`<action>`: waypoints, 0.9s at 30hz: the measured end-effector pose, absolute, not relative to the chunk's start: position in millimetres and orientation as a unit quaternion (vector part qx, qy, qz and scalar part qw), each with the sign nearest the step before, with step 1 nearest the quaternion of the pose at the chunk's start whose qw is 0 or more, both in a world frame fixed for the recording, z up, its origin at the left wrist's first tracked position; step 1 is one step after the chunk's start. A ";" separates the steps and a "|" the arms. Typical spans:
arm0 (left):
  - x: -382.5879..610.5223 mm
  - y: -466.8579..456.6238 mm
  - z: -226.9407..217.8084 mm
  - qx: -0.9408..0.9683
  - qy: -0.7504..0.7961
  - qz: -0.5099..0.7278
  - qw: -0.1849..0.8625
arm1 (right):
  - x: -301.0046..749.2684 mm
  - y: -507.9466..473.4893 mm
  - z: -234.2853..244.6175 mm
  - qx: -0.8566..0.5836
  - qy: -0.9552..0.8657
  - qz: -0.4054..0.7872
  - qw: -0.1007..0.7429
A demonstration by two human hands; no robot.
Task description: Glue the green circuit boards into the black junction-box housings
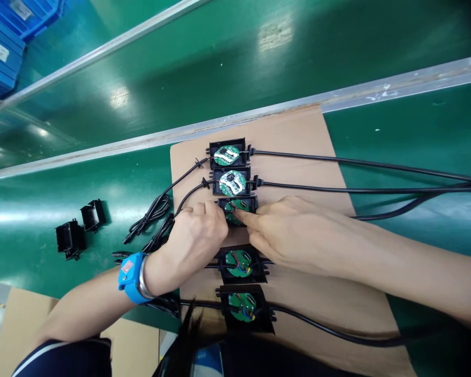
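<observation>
My left hand [198,228] is closed at the left end of the third black plastic box [253,201] from the back; what lies inside its fingers is hidden. From the right, my right hand [282,228] reaches over the same box. Its index finger is stretched out and touches the green round circuit board [231,216] inside, near a red wire. The thumb is apart from that finger, beside the box's near side. Behind are two boxes whose circuit boards [232,183] carry white patches. Two nearer boxes hold circuit boards [239,263] with red, blue and yellow wires.
The boxes lie in a column on a cardboard sheet [298,131] over a green table [408,136]. Black cables [298,155] run right, and coiled cables [153,212] lie left. Two loose black housings [71,238] stand farther left. Blue bins [2,52] are at the back left.
</observation>
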State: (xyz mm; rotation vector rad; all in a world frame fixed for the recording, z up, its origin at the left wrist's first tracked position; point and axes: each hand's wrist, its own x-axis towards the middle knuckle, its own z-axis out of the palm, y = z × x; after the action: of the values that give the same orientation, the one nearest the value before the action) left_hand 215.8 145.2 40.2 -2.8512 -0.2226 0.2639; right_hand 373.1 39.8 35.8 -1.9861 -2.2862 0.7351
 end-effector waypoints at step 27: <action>192.5 127.7 35.1 -0.995 -0.079 -0.020 -0.048 | 393.1 5.5 30.0 -0.670 -0.652 0.320 0.155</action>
State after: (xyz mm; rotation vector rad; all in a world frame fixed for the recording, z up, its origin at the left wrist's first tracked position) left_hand 192.5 127.7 35.1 -3.2266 -0.2575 -0.0652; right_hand 393.1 5.5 30.0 -1.9179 -1.8683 0.9156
